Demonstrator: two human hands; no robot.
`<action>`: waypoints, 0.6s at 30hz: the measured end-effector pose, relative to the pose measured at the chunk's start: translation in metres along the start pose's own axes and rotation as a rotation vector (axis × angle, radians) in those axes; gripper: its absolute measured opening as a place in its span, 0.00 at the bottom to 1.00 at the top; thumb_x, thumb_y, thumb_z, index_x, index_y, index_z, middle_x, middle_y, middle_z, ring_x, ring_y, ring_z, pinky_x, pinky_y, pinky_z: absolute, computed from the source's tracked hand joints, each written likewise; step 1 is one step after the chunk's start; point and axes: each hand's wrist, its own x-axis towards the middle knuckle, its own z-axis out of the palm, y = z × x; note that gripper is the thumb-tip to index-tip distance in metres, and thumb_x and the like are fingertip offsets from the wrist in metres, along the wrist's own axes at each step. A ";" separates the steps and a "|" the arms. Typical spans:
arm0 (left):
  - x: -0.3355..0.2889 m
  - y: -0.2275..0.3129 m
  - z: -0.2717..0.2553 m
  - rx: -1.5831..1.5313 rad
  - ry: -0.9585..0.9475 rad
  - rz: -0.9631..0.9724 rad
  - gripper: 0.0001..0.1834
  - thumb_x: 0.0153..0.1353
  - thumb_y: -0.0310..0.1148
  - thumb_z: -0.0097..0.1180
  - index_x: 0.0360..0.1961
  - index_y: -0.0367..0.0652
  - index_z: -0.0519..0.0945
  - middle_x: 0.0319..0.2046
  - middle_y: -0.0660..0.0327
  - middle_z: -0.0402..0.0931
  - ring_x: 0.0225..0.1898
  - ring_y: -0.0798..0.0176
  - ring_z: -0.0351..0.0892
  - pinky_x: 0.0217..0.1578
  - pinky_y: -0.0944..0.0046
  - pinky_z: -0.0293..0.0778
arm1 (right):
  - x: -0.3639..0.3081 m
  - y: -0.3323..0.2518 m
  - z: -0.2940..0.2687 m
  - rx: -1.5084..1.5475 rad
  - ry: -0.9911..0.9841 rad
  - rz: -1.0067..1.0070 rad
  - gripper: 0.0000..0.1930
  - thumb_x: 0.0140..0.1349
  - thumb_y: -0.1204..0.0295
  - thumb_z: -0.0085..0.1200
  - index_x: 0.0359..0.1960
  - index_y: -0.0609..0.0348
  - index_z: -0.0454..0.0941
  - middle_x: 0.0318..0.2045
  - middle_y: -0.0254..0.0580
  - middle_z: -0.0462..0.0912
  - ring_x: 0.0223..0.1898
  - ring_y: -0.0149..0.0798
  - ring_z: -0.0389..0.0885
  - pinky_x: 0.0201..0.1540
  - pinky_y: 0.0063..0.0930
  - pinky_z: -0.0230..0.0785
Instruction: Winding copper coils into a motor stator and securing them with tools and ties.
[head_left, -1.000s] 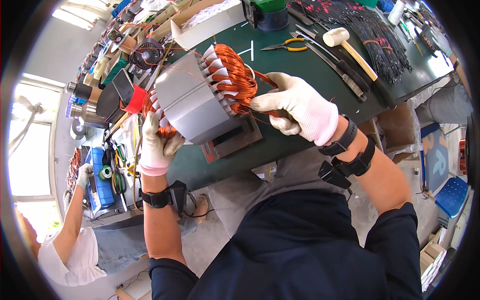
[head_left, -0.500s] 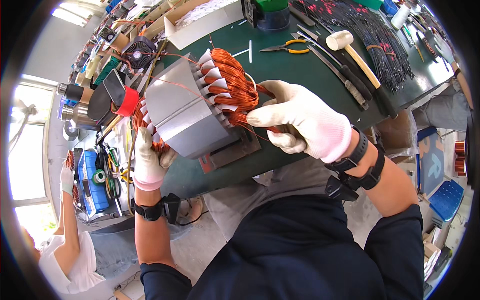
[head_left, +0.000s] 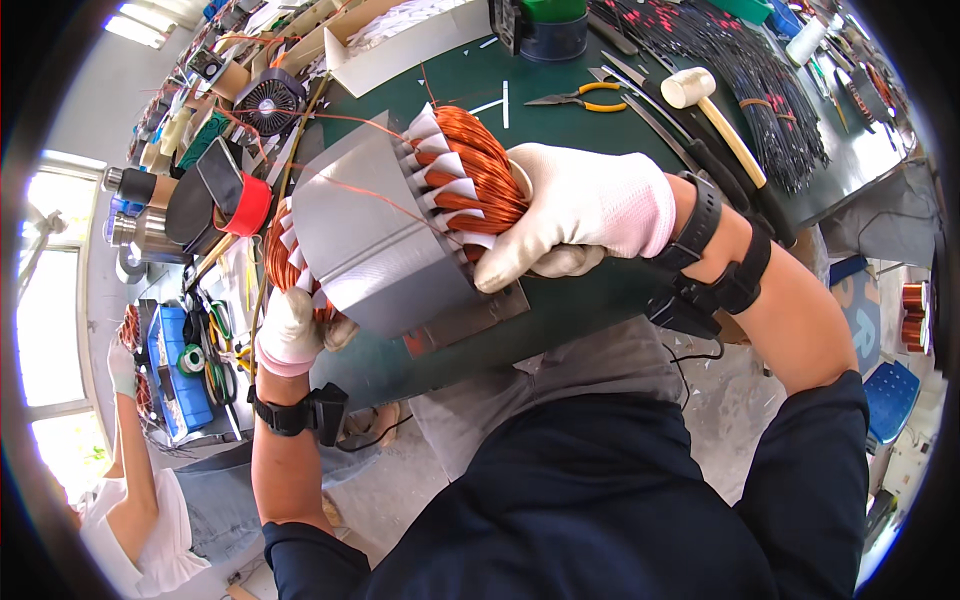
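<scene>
Right hand (head_left: 585,215) shifted inward, part-closed around copper coils (head_left: 485,165), centre frame | left hand (head_left: 292,335), centre-left, half-curled against left-end coils (head_left: 279,260) of grey core (head_left: 385,245) | even, gentle pressure advised

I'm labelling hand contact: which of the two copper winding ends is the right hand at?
The winding end nearer the yellow-handled pliers: the right hand is against it, while the left hand is at the opposite end.
</scene>
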 end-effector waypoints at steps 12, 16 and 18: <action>0.024 0.021 -0.006 0.704 -0.246 0.286 0.35 0.69 0.37 0.54 0.75 0.38 0.61 0.74 0.56 0.59 0.77 0.58 0.56 0.76 0.60 0.52 | -0.011 0.014 0.014 -0.913 0.526 -0.517 0.36 0.47 0.68 0.75 0.58 0.68 0.75 0.45 0.48 0.87 0.47 0.39 0.87 0.54 0.33 0.77; 0.021 0.041 0.046 0.142 -0.081 0.092 0.34 0.64 0.28 0.53 0.72 0.39 0.62 0.60 0.62 0.70 0.59 0.68 0.70 0.64 0.67 0.66 | -0.018 0.077 0.025 -0.529 0.665 -0.613 0.41 0.57 0.66 0.72 0.70 0.71 0.66 0.55 0.52 0.85 0.56 0.40 0.85 0.62 0.33 0.74; 0.026 0.049 0.052 0.151 -0.162 0.161 0.30 0.65 0.28 0.55 0.68 0.39 0.64 0.53 0.65 0.72 0.54 0.70 0.71 0.58 0.67 0.70 | -0.020 0.076 0.031 -0.527 0.642 -0.561 0.42 0.61 0.62 0.71 0.72 0.70 0.64 0.58 0.52 0.84 0.56 0.39 0.85 0.61 0.33 0.74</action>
